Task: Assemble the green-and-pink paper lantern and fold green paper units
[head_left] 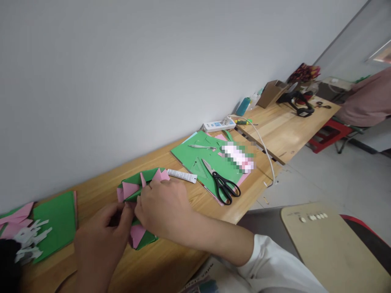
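A folded paper piece in green and pink [130, 188] stands on the wooden table, partly covered by both hands. My left hand [105, 236] pinches its near edge between thumb and forefinger. Over its right side lies my right hand [165, 203], fingers bent down onto the paper, fingertips partly hidden. A white tube [182, 176] rests just right of the paper piece. Beyond it, black-handled scissors [224, 186], a clear triangle ruler [199, 169] and a slim cutter or tweezers [201, 147] lie on green sheets [183, 152].
Green sheets [58, 228] and white paper strips [32, 240] lie at left. A power strip [219, 124] sits by the wall, its white cable [263, 142] crossing the table. Farther right are a teal bottle [243, 106], a cardboard box [271, 93], a red stool [330, 134] and a seated person.
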Available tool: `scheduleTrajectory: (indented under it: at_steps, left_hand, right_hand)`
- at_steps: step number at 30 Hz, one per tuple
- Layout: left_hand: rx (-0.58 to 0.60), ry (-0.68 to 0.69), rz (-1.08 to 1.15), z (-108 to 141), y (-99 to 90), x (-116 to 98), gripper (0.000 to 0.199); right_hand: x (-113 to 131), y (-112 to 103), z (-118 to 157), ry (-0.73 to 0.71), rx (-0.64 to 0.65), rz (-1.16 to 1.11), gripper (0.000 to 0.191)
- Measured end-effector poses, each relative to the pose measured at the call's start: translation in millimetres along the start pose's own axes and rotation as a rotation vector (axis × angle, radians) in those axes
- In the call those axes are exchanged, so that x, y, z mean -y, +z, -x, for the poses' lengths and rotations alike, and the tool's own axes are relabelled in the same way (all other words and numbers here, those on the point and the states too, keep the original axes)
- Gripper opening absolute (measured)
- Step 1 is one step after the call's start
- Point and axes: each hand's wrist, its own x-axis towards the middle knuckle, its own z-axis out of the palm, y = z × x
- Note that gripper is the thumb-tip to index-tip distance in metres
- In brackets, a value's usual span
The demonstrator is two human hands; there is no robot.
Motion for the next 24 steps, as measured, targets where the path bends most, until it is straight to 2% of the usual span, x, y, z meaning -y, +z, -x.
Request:
scheduleTrajectory:
  at_steps: [9, 18, 24]
  left_hand:
    - [-0.030, 0.041, 0.022, 3.6, 1.4, -0.8, 0.033]
    - [-0.013, 0.073, 0.040, 5.0, -1.2, -3.7, 0.028]
    - [-0.010, 0.046, 0.058, 5.4, -2.1, -3.0, 0.028]
  right_hand:
    - [-0.7, 7.0, 1.9, 0.046, -0.058, 0.028, 0.018]
    - [1.5, 3.7, 2.6, 0.046, -0.005, 0.020, 0.016]
    - [1.7, -0.8, 4.4, 0.125, -0.095, -0.008, 0.021]
